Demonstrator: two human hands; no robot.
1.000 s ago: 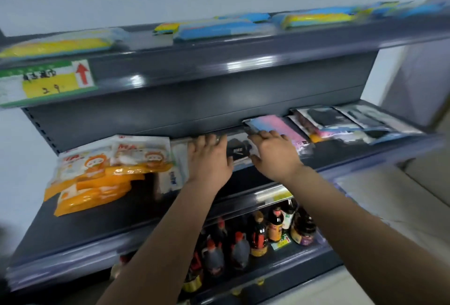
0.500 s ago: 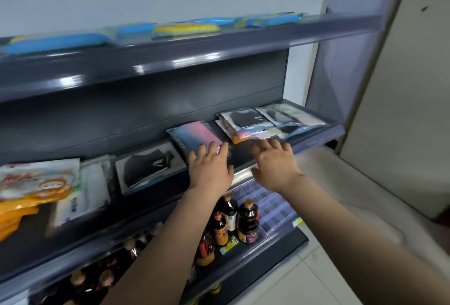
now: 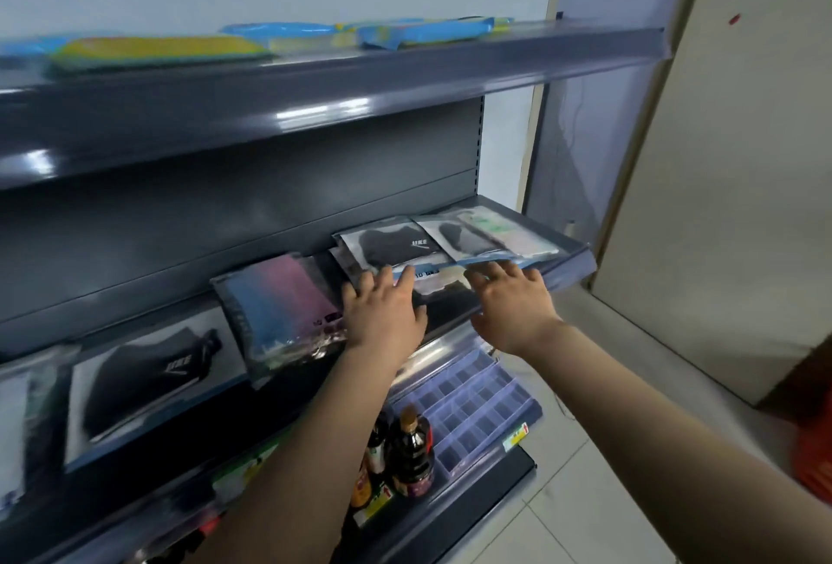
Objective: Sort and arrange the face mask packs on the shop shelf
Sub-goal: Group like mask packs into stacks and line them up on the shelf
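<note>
Left hand [image 3: 382,311] flat with fingers apart on the far-right packs [image 3: 418,243] of the middle shelf [image 3: 572,266], right hand [image 3: 508,297] spread beside it touching their near edge, pink-blue pack [image 3: 279,302] left, bottles [image 3: 409,451] below.

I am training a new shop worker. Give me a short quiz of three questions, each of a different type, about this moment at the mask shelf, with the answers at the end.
1. True or false: the left hand grips a bottle.
2. Multiple choice: the pink and blue gradient pack lies
A. to the left of the left hand
B. on the top shelf
C. under the right hand
3. Short answer: what stands on the lower shelf, below the left forearm?

Key
1. False: its fingers lie straight over the mask packs at the right end of the middle shelf.
2. A
3. Dark sauce bottles, beside a clear divider tray.
</note>
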